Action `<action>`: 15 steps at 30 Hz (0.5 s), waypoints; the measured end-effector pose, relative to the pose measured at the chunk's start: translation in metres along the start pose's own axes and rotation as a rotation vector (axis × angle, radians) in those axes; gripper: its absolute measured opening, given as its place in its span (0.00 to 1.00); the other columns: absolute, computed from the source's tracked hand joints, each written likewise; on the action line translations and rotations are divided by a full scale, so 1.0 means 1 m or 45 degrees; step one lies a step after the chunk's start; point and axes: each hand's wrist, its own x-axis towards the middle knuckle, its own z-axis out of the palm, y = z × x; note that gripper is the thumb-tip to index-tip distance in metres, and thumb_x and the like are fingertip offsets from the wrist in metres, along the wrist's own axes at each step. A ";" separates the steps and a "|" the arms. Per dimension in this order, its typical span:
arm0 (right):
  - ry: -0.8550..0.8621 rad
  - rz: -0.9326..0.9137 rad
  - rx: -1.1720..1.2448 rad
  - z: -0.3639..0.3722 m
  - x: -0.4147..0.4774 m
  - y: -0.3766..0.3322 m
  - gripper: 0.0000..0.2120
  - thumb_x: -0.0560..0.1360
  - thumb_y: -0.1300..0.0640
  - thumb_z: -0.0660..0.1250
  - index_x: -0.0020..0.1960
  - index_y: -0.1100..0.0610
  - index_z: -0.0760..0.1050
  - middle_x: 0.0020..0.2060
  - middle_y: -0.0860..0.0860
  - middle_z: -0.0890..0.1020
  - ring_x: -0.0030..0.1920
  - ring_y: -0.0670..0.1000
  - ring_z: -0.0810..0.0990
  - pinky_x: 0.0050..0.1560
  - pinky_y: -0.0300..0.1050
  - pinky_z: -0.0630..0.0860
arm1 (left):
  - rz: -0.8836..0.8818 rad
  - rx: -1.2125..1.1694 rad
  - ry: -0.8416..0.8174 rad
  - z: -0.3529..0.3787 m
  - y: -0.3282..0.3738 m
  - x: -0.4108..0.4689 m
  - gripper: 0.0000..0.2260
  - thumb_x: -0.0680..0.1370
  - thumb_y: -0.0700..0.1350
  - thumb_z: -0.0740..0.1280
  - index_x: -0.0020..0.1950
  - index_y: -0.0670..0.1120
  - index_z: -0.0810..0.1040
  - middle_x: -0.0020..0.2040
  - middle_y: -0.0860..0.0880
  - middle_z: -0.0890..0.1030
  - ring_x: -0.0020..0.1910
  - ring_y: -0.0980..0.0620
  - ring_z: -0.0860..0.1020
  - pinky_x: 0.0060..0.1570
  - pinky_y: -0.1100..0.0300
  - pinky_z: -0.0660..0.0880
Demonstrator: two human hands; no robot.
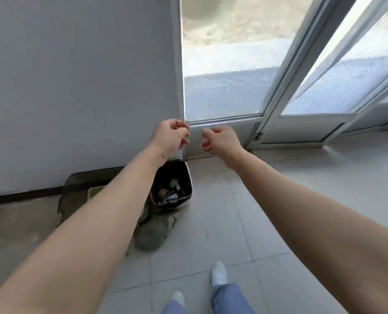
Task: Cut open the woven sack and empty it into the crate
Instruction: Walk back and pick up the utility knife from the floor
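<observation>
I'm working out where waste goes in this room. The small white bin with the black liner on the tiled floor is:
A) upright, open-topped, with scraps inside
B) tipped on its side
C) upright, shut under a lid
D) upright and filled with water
A: the small white bin with the black liner stands upright by the grey wall, with no lid, and scraps show inside it.

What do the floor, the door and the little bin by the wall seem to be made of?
The floor looks like pale glazed ceramic tile: it shows square grout lines and a soft sheen. The door seems to be painted metal or plastic framing round glass, since the outdoors shows through. The bin looks like white plastic, with a thin, crinkled black plastic liner folded over its rim.
</observation>
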 end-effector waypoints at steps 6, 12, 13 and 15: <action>0.357 -0.219 0.040 -0.107 -0.098 -0.065 0.14 0.80 0.55 0.60 0.52 0.66 0.77 0.36 0.54 0.78 0.33 0.48 0.77 0.26 0.30 0.73 | 0.382 0.013 -0.294 0.051 0.103 -0.066 0.06 0.78 0.38 0.62 0.49 0.44 0.78 0.42 0.47 0.81 0.39 0.51 0.80 0.43 0.59 0.77; 0.729 -0.197 0.066 -0.176 -0.187 -0.042 0.13 0.80 0.54 0.61 0.46 0.62 0.78 0.35 0.54 0.79 0.34 0.50 0.78 0.36 0.40 0.76 | 0.600 0.201 -0.653 0.128 0.134 -0.128 0.07 0.78 0.40 0.63 0.53 0.41 0.79 0.46 0.43 0.82 0.43 0.49 0.81 0.48 0.57 0.78; 0.780 -0.169 0.053 -0.188 -0.200 -0.033 0.12 0.79 0.54 0.62 0.44 0.62 0.77 0.34 0.54 0.79 0.34 0.51 0.77 0.38 0.43 0.76 | 0.634 0.258 -0.717 0.146 0.136 -0.136 0.07 0.78 0.39 0.63 0.53 0.41 0.79 0.46 0.42 0.82 0.43 0.49 0.81 0.48 0.56 0.78; 0.871 -0.081 -0.043 -0.212 -0.225 -0.013 0.12 0.78 0.54 0.63 0.42 0.60 0.78 0.34 0.54 0.79 0.35 0.52 0.78 0.43 0.49 0.78 | 0.729 0.383 -0.831 0.182 0.136 -0.153 0.08 0.77 0.39 0.63 0.53 0.40 0.79 0.46 0.42 0.83 0.42 0.47 0.81 0.49 0.53 0.78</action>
